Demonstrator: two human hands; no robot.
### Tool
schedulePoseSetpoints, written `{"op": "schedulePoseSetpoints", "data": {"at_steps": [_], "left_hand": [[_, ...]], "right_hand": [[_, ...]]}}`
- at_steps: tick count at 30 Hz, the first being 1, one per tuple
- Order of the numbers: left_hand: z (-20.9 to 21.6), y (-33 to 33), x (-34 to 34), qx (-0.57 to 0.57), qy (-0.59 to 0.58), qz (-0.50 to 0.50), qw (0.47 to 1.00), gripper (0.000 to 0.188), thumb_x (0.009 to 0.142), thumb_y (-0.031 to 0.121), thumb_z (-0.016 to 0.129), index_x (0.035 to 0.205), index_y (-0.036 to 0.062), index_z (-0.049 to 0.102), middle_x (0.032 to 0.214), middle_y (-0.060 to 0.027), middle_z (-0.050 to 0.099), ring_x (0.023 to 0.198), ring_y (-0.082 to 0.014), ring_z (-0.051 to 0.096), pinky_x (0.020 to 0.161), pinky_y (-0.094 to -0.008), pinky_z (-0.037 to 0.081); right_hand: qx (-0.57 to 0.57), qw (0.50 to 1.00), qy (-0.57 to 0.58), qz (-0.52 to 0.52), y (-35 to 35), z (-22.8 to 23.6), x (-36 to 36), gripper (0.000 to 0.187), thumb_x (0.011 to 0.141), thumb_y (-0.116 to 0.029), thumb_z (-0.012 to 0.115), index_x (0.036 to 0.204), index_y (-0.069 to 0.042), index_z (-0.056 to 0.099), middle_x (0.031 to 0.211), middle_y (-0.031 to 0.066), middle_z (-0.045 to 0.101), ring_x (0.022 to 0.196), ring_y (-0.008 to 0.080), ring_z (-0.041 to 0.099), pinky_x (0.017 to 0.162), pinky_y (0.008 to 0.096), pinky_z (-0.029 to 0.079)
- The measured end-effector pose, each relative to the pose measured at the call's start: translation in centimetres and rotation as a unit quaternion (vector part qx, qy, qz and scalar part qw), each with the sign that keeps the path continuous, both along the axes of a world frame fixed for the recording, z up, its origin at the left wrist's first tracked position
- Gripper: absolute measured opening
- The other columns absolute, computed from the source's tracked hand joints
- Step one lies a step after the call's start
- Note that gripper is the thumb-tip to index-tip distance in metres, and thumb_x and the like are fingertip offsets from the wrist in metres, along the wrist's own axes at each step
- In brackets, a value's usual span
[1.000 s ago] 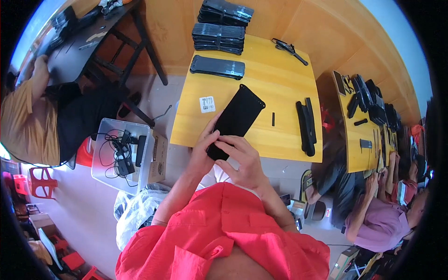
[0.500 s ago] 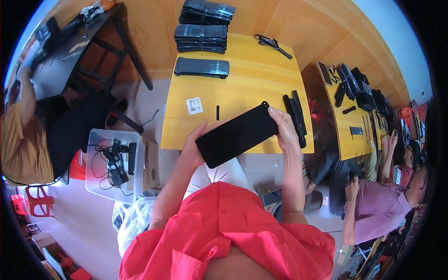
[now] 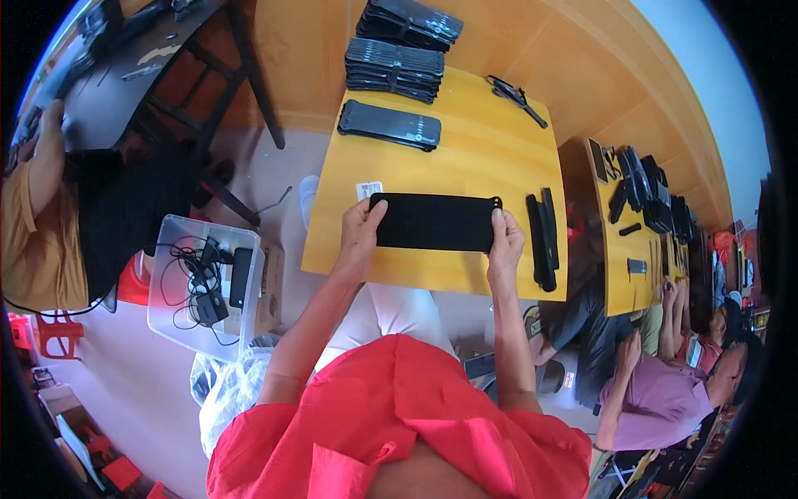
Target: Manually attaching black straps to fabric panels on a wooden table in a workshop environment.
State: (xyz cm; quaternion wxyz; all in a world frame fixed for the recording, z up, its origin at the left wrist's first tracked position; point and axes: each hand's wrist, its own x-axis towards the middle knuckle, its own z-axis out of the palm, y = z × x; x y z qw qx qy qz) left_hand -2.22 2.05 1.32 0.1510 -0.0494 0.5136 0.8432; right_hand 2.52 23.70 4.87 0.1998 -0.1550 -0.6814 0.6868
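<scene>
A flat black rectangular piece (image 3: pixel 432 222) is stretched level between my hands above the near part of the yellow table. Small holes show at its upper right corner. My left hand (image 3: pixel 360 234) grips its left end, thumb on top. At the right end, my right hand (image 3: pixel 504 241) pinches the edge just below the holes. Partly covered behind the upper left corner is a white printed label (image 3: pixel 367 190). Long black strips (image 3: pixel 542 241) lie to the right of my right hand. Farther back rests a stack of flat black pieces in shiny wrapping (image 3: pixel 389 125).
Banded bundles of black pieces (image 3: pixel 395 68) stand at the table's far left, with a black handled object (image 3: pixel 517 98) far right. A clear plastic bin (image 3: pixel 162 287) of cables sits at lower left. Co-workers sit on both sides; another yellow table (image 3: pixel 619 281) is right.
The black piece has turned from slanted to level and moved up and away from me. Both hands still hold its ends, the left now higher. The view has shifted somewhat.
</scene>
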Motion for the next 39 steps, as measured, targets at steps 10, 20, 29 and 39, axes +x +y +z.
{"op": "schedulePoseSetpoints", "data": {"at_steps": [10, 20, 29, 39], "left_hand": [[-1.4, -2.4, -13.3, -0.308, 0.228, 0.144, 0.912, 0.025, 0.084, 0.019, 0.059, 0.097, -0.0024, 0.057, 0.076, -0.0113, 0.059, 0.071, -0.0207, 0.055, 0.067, -0.0332, 0.043], [-0.8, -0.3, -21.6, -0.549, 0.291, 0.182, 0.762, 0.033, 0.082, 0.017, 0.06, 0.106, -0.0052, 0.054, 0.094, -0.0208, 0.05, 0.091, -0.0376, 0.05, 0.077, -0.043, 0.042], [-2.8, 0.2, -21.8, -0.661, 0.291, 0.173, 0.67, 0.041, 0.08, 0.018, 0.063, 0.115, -0.0003, 0.051, 0.096, -0.0185, 0.048, 0.092, -0.0362, 0.047, 0.077, -0.0438, 0.04], [-0.3, 0.0, -21.8, -0.632, 0.388, 0.177, 0.647, 0.05, 0.081, 0.025, 0.061, 0.123, 0.0018, 0.047, 0.12, -0.0133, 0.047, 0.112, -0.0293, 0.043, 0.092, -0.0469, 0.032]], "right_hand": [[0.062, 0.989, -0.11, 0.078, 0.6, -4.2, -11.6, 0.025, 0.091, -0.027, 0.053, 0.078, -0.006, 0.06, 0.057, -0.006, 0.046, 0.049, 0.0043, 0.039, 0.044, 0.0205, 0.031], [0.292, 0.949, -0.11, -0.039, 0.2, -5.7, -22.8, 0.027, 0.085, -0.027, 0.056, 0.092, -0.002, 0.062, 0.07, 0.015, 0.063, 0.067, 0.0264, 0.06, 0.064, 0.0368, 0.045], [0.448, 0.869, -0.195, -0.078, -2.1, -5.7, -21.9, 0.029, 0.087, -0.031, 0.054, 0.097, -0.005, 0.063, 0.096, 0.0168, 0.055, 0.087, 0.0351, 0.058, 0.073, 0.0444, 0.047], [0.484, 0.868, -0.059, -0.095, -2.4, -4.0, -21.7, 0.031, 0.089, -0.027, 0.05, 0.11, -0.006, 0.058, 0.099, 0.0157, 0.053, 0.098, 0.0322, 0.051, 0.081, 0.0414, 0.043]]}}
